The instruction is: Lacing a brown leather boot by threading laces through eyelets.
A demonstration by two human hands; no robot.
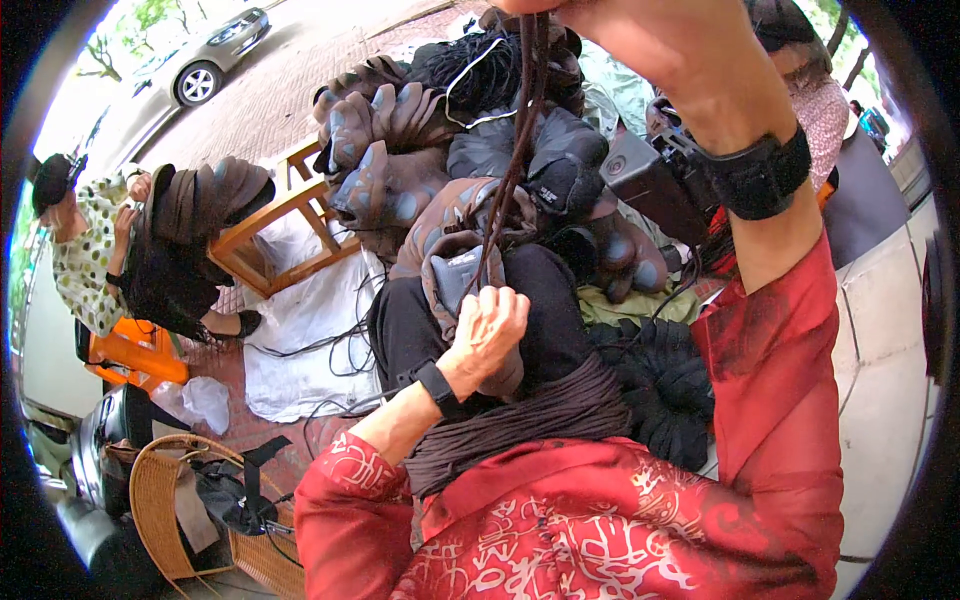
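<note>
In my lap lies a brown and grey-blue shoe, its opening toward me. My left hand is closed at the shoe, pinching by the lower end of dark brown shoelaces. The laces stretch taut up to my right hand, raised high at the top edge and closed around them. The picture's edge cuts off part of that hand. A thick bundle of brown laces lies across my waist.
Beyond my knees is a pile of similar shoes, with black laces on top. A wooden stool frame and white sheet lie left. Another person holds stacked shoes. A wicker chair stands lower left, black laces right.
</note>
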